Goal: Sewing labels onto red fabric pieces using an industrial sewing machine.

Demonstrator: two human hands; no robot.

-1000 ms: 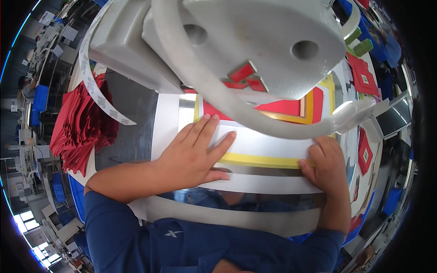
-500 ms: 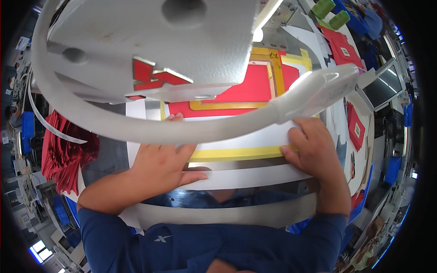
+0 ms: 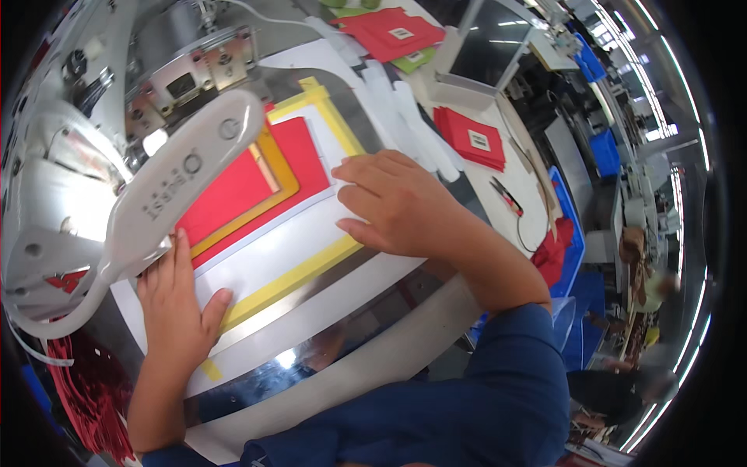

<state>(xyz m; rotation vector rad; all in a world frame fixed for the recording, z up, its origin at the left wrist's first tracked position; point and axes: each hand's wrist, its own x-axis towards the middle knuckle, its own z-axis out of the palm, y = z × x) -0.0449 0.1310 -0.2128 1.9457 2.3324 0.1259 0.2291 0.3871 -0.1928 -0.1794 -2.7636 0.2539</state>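
Note:
A white sheet (image 3: 268, 247) edged with yellow tape (image 3: 299, 272) lies on the metal work surface. On it is a piece of red fabric (image 3: 313, 156), under an amber frame (image 3: 286, 167) with a rectangular opening. My left hand (image 3: 179, 307) rests on the sheet with fingers stretched forward and thumb apart, its fingertips at the fabric's near left edge, partly behind the lamp. At the sheet's right side, my right hand (image 3: 401, 204) has its fingers bent but apart, their tips close to the fabric's right corner. Neither hand visibly grips anything.
A white lamp (image 3: 191, 167) on a bent neck hangs over the fabric's left part. Machine metalwork (image 3: 194, 82) stands behind. Red fabric stacks (image 3: 471, 138) and small snips (image 3: 507, 196) lie right; a heap of red pieces (image 3: 89, 389) is at lower left.
The view has swung to the right, uncovering more of the sheet and frame. My right hand now lies by the fabric's right corner, and my left fingers lie flatter along its near left edge.

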